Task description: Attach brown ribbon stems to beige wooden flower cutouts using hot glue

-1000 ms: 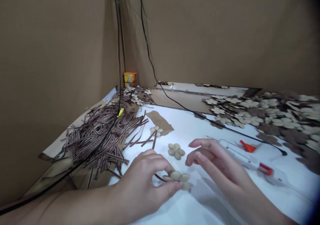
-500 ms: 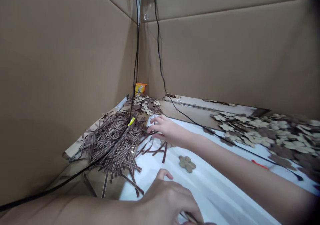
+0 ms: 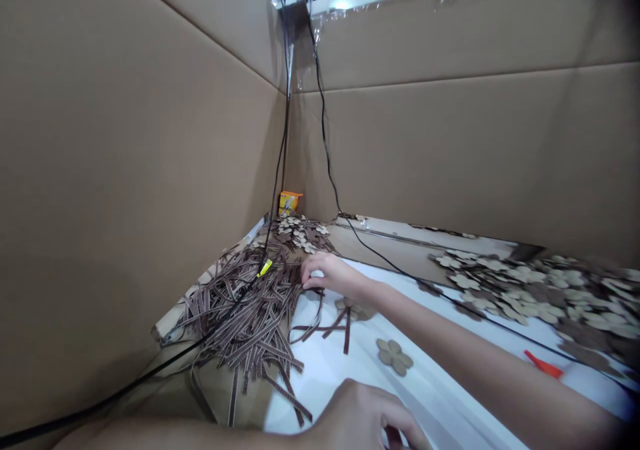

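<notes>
My right hand (image 3: 329,275) reaches across to the edge of a pile of brown stitched ribbon strips (image 3: 250,317). Its thumb and fingers are pinched together on a brown strip (image 3: 318,295) there. My left hand (image 3: 367,413) is at the bottom of the view, partly cut off by the frame. Its fingers are curled round something dark brown, mostly hidden. Between the hands, a taupe five-petal flower piece (image 3: 395,356) lies on the white sheet (image 3: 335,370). Several loose strips (image 3: 347,331) lie below my right hand, near another flower piece partly covered by them.
Cardboard walls (image 3: 465,150) rise behind and on the left. A black cable (image 3: 170,340) crosses the strip pile, with a yellow tag (image 3: 265,268) beside it. Cream and brown flower pieces (image 3: 530,290) are heaped at right, near a red object (image 3: 544,365). An orange-yellow box (image 3: 289,203) stands in the corner.
The camera has tilted up, so the scene sits lower in view. My right hand's spread fingers have closed into a pinch at the strips. My left hand stays curled near the bottom edge.
</notes>
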Available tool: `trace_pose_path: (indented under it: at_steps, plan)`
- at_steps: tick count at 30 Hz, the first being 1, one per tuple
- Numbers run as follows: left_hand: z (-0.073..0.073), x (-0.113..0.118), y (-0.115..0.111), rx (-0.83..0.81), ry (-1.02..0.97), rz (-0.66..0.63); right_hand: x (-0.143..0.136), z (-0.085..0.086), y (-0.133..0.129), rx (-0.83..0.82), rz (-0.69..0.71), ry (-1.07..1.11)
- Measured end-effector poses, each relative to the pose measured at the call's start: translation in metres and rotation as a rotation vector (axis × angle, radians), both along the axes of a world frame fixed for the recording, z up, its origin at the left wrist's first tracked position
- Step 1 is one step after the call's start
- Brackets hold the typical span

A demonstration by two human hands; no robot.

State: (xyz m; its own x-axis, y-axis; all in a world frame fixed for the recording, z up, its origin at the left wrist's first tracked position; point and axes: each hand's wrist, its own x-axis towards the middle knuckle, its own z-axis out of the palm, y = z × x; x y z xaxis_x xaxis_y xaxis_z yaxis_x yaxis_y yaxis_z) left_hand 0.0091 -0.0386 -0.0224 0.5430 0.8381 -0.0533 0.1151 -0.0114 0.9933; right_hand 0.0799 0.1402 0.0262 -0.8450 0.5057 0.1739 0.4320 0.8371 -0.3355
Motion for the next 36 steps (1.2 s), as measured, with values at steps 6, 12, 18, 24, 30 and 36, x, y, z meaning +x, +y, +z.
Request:
trace_pose_path:
  at_steps: [6, 12, 18, 24, 30, 36]
  plan:
    - [0.016, -0.001, 0.004, -0.101, 0.039, 0.128, -0.006, 0.014, -0.002, -0.186, -0.158, 0.107]
    - [0.012, 0.001, 0.007, -0.186, 0.045, 0.206, -0.003, 0.042, -0.005, -0.292, -0.218, 0.379]
    - [-0.002, 0.001, 0.016, -0.160, -0.060, 0.268, 0.003, 0.063, -0.021, -0.493, -0.233, 0.655]
    - [0.011, -0.003, 0.021, -0.217, -0.143, 0.255, 0.024, 0.067, -0.054, -0.589, -0.215, 0.649]
    - [0.023, -0.008, 0.024, -0.218, -0.207, 0.321, 0.058, 0.079, -0.081, -0.408, -0.247, 0.495]
    - [0.020, -0.013, 0.032, -0.302, -0.246, 0.354, 0.087, 0.092, -0.132, 0.112, -0.204, 0.106]
